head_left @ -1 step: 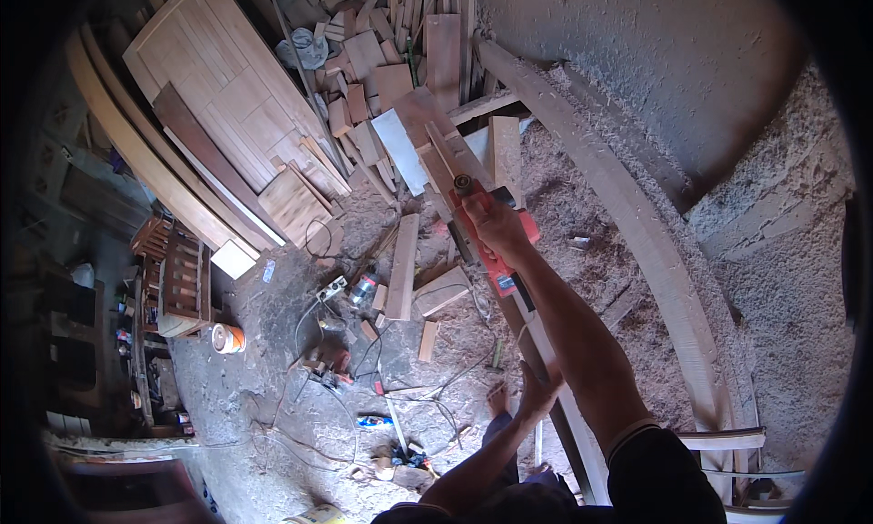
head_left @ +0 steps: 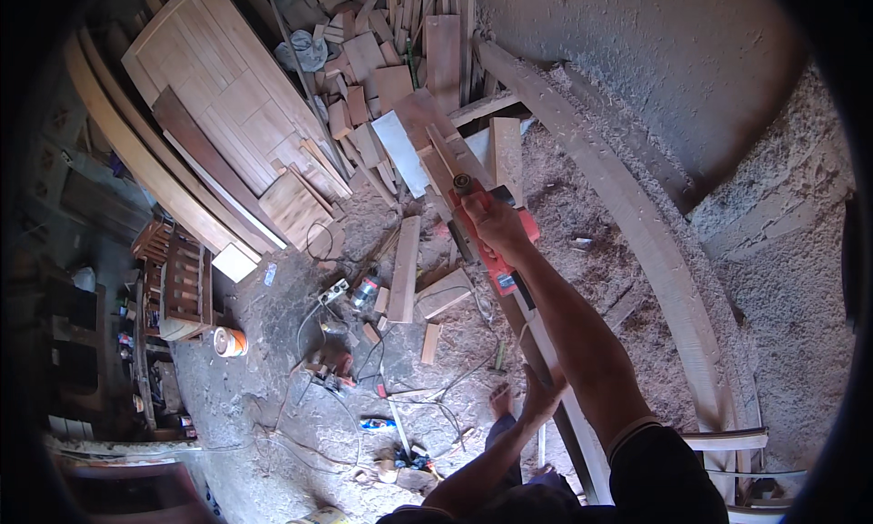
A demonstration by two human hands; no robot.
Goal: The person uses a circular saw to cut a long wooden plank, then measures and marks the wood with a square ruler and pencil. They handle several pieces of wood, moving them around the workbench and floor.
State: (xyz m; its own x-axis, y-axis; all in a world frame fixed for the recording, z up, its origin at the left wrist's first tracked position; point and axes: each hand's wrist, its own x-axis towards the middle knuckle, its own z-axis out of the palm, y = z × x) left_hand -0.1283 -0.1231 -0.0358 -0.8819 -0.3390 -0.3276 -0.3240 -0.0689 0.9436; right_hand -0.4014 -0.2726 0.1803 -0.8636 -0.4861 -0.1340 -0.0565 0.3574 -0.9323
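Honestly, next to no change here: compared with the previous frame the floor clutter sits a hair differently in view, but both hands look parked in the same spots. The right hand [head_left: 496,224] has its grip closed around the handle of a red power tool [head_left: 529,229], which sits along the long timber [head_left: 540,342], between its far end and the left hand [head_left: 538,392]. That left one is against the timber's left edge, nearer the body; can't tell if its grip is clamped or just steadying. So I'd guess the work's at the same stage, no visible progress.
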